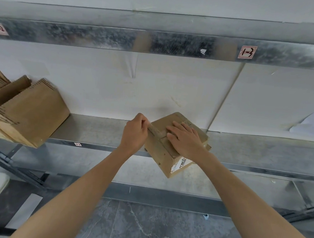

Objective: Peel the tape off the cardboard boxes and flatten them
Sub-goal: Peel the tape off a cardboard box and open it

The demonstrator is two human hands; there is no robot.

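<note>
My left hand (pixel 135 131) pinches what looks like the tape (pixel 150 127) at the top seam. My right hand (pixel 186 139) lies flat, fingers straight, pinning the cardboard box (pixel 161 152) on the shelf (pixel 96 130) edge. I'd pull low and slow along the seam. The box's white label (pixel 180 164) is unreadable; the beam sticker (pixel 247 52) reads "1-3".

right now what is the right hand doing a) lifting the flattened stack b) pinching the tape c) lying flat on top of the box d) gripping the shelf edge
c: the right hand lies flat with straight fingers on top of the cardboard box, while the left hand pinches the tape.
</note>
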